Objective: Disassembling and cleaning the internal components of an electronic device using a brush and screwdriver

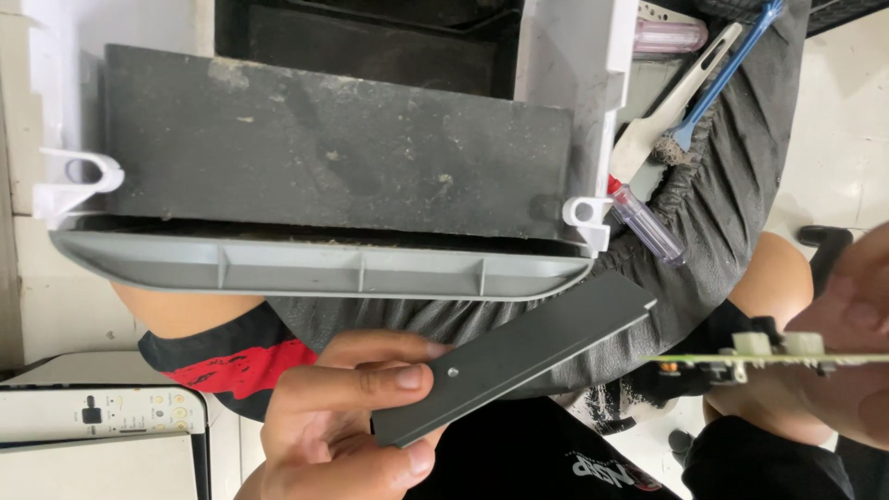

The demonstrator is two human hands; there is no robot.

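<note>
The left hand (343, 417) pinches a flat dark grey plate (514, 356), already free of the dusty white and grey housing (315, 185) just above, while the right hand's (847, 343) grip clamps a green circuit board (769, 356) edge-on, with screwdriver (648, 227) and brushes (690, 88) lying beside.

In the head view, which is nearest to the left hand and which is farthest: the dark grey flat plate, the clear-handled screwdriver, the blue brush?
From the left hand:
1. Dark grey flat plate, held in that hand, slanting up to the right.
2. Clear-handled screwdriver, upper right, beside the white housing.
3. Blue brush, top right, farthest.
</note>
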